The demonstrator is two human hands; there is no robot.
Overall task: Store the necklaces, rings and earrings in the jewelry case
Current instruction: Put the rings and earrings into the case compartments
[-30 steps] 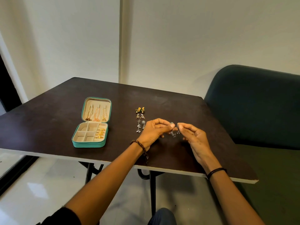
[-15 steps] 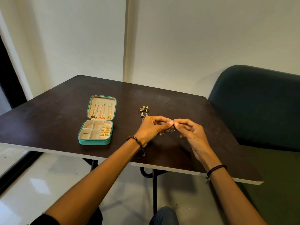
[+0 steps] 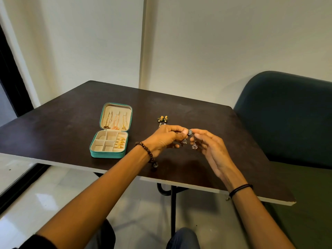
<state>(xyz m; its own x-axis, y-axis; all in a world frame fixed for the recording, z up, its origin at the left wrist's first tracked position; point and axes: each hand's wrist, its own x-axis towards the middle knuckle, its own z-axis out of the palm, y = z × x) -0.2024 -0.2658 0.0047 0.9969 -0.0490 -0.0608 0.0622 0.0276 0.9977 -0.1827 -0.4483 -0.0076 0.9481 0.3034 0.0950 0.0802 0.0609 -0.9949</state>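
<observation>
One wide-angle view is taken from the head, aimed forward and down over the near edge of the table (image 3: 188, 169) toward its far corner; the left hand (image 3: 161, 139) and right hand (image 3: 213, 151) are seen close.

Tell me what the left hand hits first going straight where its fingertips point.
Likely the right hand: the left hand points right, across the silver earrings both pinch. Depth unclear.
</observation>
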